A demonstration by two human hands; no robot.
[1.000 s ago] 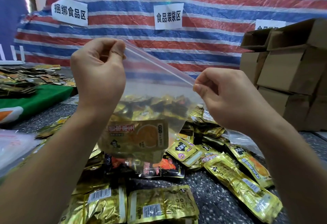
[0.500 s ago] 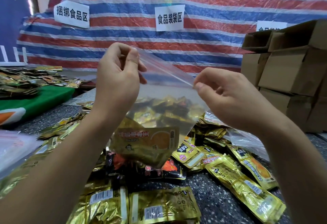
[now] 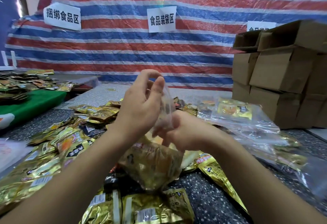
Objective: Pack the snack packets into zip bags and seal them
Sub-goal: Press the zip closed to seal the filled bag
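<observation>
While my left hand (image 3: 141,107) pinches its top, the zip bag (image 3: 155,162) stands upright.
Mouth up, long axis vertical, packed bottom over the bench's (image 3: 203,192) snack packets (image 3: 53,146); my right hand (image 3: 178,130) grips its upper part.

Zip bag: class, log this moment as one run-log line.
left hand: pinches zip bag top | right hand: on bag, grip blurred | bag: holds packets | seal: unclear

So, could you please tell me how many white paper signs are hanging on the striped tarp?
3: left sign on the tarp, the middle sign above the hands, and the right sign, partly hidden behind the cardboard boxes. More may lie outside the view.
</observation>
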